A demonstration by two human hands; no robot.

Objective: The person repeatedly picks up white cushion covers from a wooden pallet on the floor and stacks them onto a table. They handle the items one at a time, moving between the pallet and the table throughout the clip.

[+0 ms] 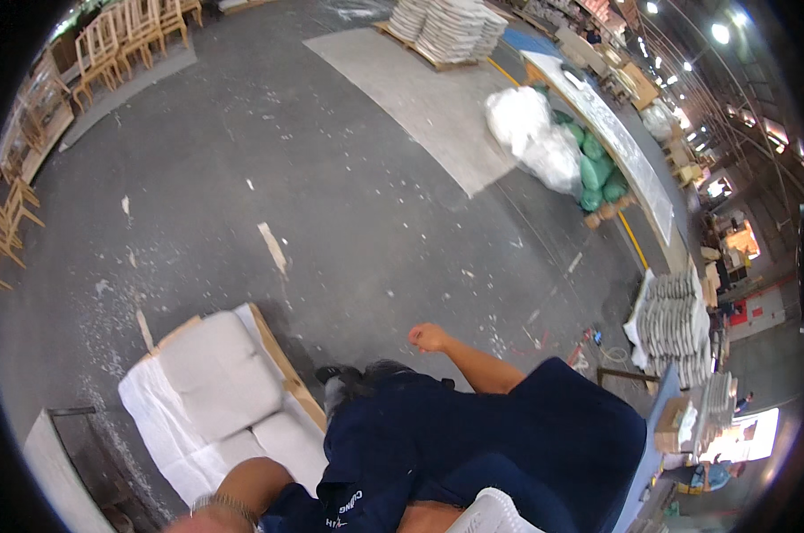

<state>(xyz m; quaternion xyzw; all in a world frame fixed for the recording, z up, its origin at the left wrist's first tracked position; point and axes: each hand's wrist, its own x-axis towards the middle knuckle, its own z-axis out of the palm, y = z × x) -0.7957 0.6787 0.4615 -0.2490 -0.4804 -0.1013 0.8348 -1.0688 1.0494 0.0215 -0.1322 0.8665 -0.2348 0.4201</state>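
Light grey padded cushions (220,373) lie on a white sheet (144,404) over a low wooden pallet (286,369) at the lower left. My left hand (198,522) is at the bottom edge, beside the near end of this sheet, with a metal band on its wrist. Its fingers are cut off by the picture's edge. My right hand (429,338) hangs over the grey floor, right of the pallet. The fingers are curled in and nothing shows in them.
A metal-framed table or cart (55,462) stands left of the pallet. Wooden chair frames (127,44) line the far left. Stacked cushions (446,31) sit at the back, with more stacks (673,324) at right. Plastic bags (535,142) and green bundles (597,169) lie beside a long table (615,124).
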